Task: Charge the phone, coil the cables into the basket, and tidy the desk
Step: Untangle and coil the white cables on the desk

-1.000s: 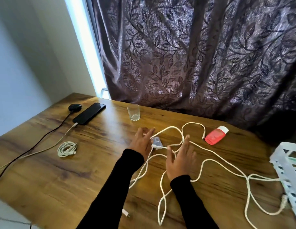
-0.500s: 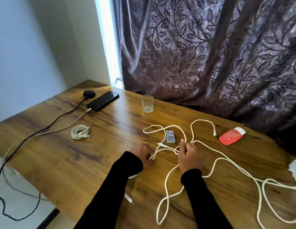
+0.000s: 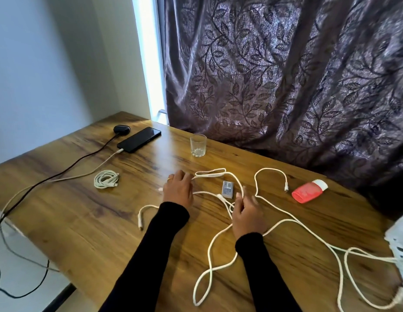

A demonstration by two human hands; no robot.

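Note:
Long white cables (image 3: 293, 221) lie tangled across the wooden desk (image 3: 83, 221). My left hand (image 3: 178, 188) lies over one strand and seems to grip it; a plug tip sticks out at its left side. My right hand (image 3: 247, 212) pinches a strand beside a small grey box (image 3: 227, 189). A coiled white cable (image 3: 106, 179) rests to the left. At the far left lies the black phone (image 3: 139, 139) with a pale cable plugged into its near end. Only a corner of the white basket (image 3: 398, 244) shows at the right edge.
An empty glass (image 3: 198, 145) stands near the curtain (image 3: 286, 86). A red container with a white cap (image 3: 308, 191) lies at the back right. A black earbud case (image 3: 121, 129) with a black lead sits behind the phone. Leads hang off the desk's left edge.
My left hand has moved forward and left along the cable, and the strand's loop now trails by my sleeve. My right hand has shifted only slightly. The view has swung left.

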